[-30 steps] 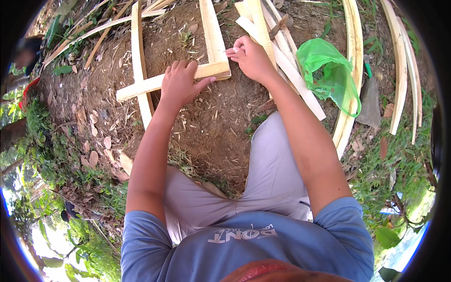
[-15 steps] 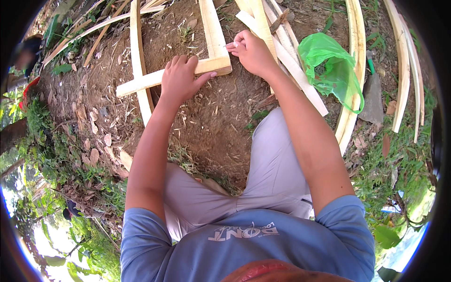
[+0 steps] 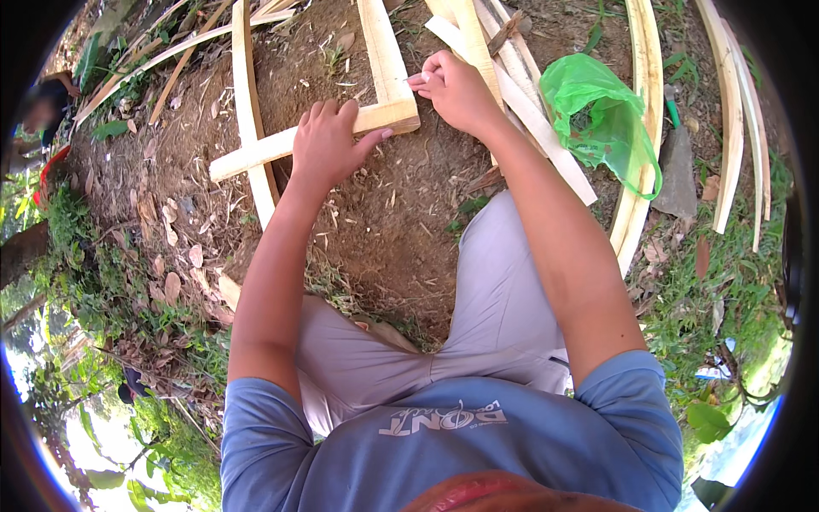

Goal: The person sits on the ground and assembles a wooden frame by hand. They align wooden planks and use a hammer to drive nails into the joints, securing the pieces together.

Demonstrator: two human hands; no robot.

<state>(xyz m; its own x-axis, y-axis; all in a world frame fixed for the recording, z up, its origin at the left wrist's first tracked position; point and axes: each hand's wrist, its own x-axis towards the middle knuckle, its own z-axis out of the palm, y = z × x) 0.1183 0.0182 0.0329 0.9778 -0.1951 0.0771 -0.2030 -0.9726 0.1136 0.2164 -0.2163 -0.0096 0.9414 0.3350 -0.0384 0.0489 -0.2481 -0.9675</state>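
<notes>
My left hand is wrapped over a pale wooden crosspiece, fingers across its far side and thumb along the near edge. The crosspiece lies over one long wooden strip on the left. Its right end meets a second long strip, forming a corner. Just right of that corner, my right hand is closed in a pinch, fingertips pointing at the joint. Whatever sits between those fingertips is too small to make out.
Loose wooden strips lie right of my right hand. Beside them are a green plastic bag, a long curved strip and a flat grey blade with a green handle. Another person is at the far left. Dry leaves litter the soil.
Both my hands keep their places at the wooden corner. The view has shifted slightly, and more of the other person's arm shows at the far left.
</notes>
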